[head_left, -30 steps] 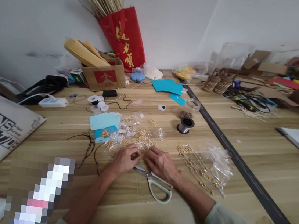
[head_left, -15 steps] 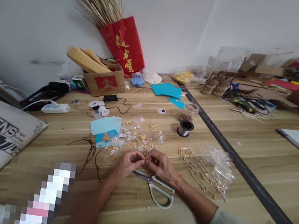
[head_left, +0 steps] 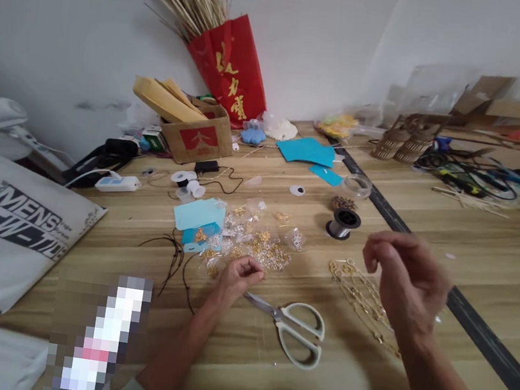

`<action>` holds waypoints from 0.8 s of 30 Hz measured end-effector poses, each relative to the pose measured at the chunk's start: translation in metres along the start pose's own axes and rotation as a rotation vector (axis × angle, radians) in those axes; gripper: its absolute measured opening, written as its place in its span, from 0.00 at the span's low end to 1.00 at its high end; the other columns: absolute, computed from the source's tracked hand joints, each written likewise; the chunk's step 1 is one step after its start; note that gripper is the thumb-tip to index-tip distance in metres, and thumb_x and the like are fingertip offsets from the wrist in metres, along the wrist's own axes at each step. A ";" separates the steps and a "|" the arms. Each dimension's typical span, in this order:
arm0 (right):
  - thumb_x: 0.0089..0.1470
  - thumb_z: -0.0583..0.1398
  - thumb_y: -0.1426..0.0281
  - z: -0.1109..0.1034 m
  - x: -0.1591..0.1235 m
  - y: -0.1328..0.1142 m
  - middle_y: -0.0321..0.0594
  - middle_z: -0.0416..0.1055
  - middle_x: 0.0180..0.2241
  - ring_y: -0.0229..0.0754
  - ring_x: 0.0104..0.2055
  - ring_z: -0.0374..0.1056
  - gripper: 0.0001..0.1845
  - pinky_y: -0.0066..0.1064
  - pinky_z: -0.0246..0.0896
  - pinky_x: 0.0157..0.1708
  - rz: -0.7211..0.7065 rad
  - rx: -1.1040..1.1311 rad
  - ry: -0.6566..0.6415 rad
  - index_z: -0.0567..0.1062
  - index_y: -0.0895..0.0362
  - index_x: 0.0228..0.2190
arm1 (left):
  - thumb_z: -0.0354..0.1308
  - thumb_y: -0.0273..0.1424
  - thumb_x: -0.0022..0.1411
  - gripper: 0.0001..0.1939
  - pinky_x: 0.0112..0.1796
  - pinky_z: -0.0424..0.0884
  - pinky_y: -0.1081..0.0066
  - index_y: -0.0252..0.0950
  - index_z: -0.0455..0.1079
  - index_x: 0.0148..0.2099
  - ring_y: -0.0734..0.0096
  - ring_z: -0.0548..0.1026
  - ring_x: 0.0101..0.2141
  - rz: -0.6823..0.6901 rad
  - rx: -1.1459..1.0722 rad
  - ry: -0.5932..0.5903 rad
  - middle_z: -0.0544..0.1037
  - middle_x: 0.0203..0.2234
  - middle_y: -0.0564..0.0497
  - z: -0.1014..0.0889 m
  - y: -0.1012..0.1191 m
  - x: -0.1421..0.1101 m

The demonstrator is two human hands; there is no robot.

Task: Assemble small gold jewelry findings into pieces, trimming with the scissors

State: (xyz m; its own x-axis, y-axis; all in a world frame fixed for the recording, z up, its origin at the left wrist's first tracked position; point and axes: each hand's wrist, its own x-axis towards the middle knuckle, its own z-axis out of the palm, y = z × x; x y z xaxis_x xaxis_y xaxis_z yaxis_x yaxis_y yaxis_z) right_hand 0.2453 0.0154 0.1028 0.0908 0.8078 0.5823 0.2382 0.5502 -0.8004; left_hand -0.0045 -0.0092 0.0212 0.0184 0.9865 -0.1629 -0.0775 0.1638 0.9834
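Observation:
My left hand rests low over the table, thumb and fingertips pinched together; whatever is between them is too small to make out. My right hand is raised to the right, slightly blurred, its thumb and forefinger closed in a pinch on something I cannot make out. Scissors with pale handles lie just right of my left hand. Beyond that hand spreads a pile of small gold and silver jewelry findings, partly in clear bags. Gold and silver chains lie beneath my right hand, which partly hides them.
A spool of thin wire or thread stands near a clear jar and small brown beads. Blue cards and dark cords lie left. A dark strip crosses the table. Behind stand a cardboard box and red bag.
My hands were together over the scissors; my right hand has moved up and right, away from my left. The scissors' handles are now uncovered. The view has shifted.

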 end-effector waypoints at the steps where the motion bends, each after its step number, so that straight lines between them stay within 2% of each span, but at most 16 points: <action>1: 0.58 0.57 0.67 -0.002 -0.002 -0.004 0.35 0.68 0.25 0.36 0.25 0.64 0.07 0.27 0.59 0.23 -0.002 -0.054 -0.107 0.72 0.56 0.38 | 0.69 0.31 0.42 0.11 0.28 0.65 0.77 0.32 0.71 0.26 0.77 0.70 0.23 -0.008 -0.017 0.009 0.74 0.20 0.54 0.000 -0.001 0.000; 4: 0.59 0.56 0.67 0.006 -0.021 -0.010 0.38 0.71 0.28 0.36 0.26 0.67 0.08 0.26 0.59 0.24 -0.081 -0.279 -0.753 0.72 0.57 0.39 | 0.69 0.31 0.42 0.11 0.28 0.66 0.76 0.32 0.73 0.28 0.76 0.71 0.23 -0.028 -0.061 0.031 0.76 0.21 0.53 -0.002 -0.002 0.002; 5: 0.59 0.56 0.67 0.011 -0.031 -0.011 0.39 0.71 0.28 0.37 0.27 0.67 0.08 0.27 0.59 0.25 -0.115 -0.379 -0.927 0.73 0.57 0.37 | 0.68 0.31 0.42 0.10 0.28 0.66 0.76 0.32 0.74 0.29 0.76 0.71 0.24 -0.032 -0.072 0.035 0.76 0.21 0.52 -0.002 -0.002 0.003; 7: 0.60 0.55 0.68 0.021 -0.050 -0.009 0.40 0.71 0.31 0.38 0.30 0.68 0.08 0.27 0.59 0.28 -0.175 -0.540 -1.081 0.72 0.56 0.38 | 0.68 0.31 0.42 0.10 0.28 0.66 0.76 0.32 0.75 0.29 0.76 0.71 0.24 -0.029 -0.092 0.044 0.76 0.21 0.52 -0.004 -0.004 0.005; 10: 0.56 0.57 0.71 0.027 -0.075 -0.004 0.43 0.70 0.40 0.44 0.38 0.68 0.14 0.29 0.59 0.32 -0.251 -0.683 -1.095 0.68 0.54 0.46 | 0.67 0.30 0.44 0.08 0.29 0.66 0.76 0.32 0.75 0.28 0.76 0.70 0.24 -0.004 -0.108 0.042 0.76 0.21 0.53 -0.007 -0.007 0.007; 17: 0.54 0.55 0.77 0.028 -0.103 0.005 0.46 0.69 0.41 0.44 0.38 0.65 0.24 0.29 0.57 0.30 -0.258 -0.818 -0.967 0.62 0.53 0.53 | 0.65 0.30 0.46 0.07 0.30 0.65 0.74 0.32 0.75 0.29 0.75 0.70 0.24 0.052 -0.147 0.035 0.76 0.21 0.52 -0.011 -0.006 0.006; 20: 0.52 0.56 0.76 0.026 -0.100 0.003 0.46 0.69 0.41 0.46 0.38 0.66 0.25 0.31 0.58 0.33 -0.199 -0.815 -1.003 0.64 0.52 0.52 | 0.66 0.30 0.46 0.07 0.30 0.65 0.74 0.33 0.74 0.29 0.75 0.70 0.24 0.067 -0.224 0.027 0.75 0.21 0.52 -0.014 -0.004 0.006; 24: 0.54 0.55 0.72 0.015 -0.073 -0.005 0.43 0.71 0.36 0.42 0.33 0.68 0.20 0.31 0.60 0.34 -0.020 -0.642 -1.124 0.69 0.53 0.50 | 0.68 0.30 0.45 0.08 0.30 0.65 0.74 0.33 0.74 0.29 0.75 0.70 0.25 0.085 -0.284 0.014 0.75 0.22 0.52 -0.018 -0.001 0.005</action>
State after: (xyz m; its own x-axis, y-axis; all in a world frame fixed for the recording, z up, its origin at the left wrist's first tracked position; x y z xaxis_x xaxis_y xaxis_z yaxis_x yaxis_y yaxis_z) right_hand 0.2230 -0.0431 0.0626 -0.7010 0.7067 -0.0960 0.6774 0.6177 -0.3994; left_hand -0.0223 -0.0043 0.0175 -0.0136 0.9964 -0.0842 -0.3543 0.0739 0.9322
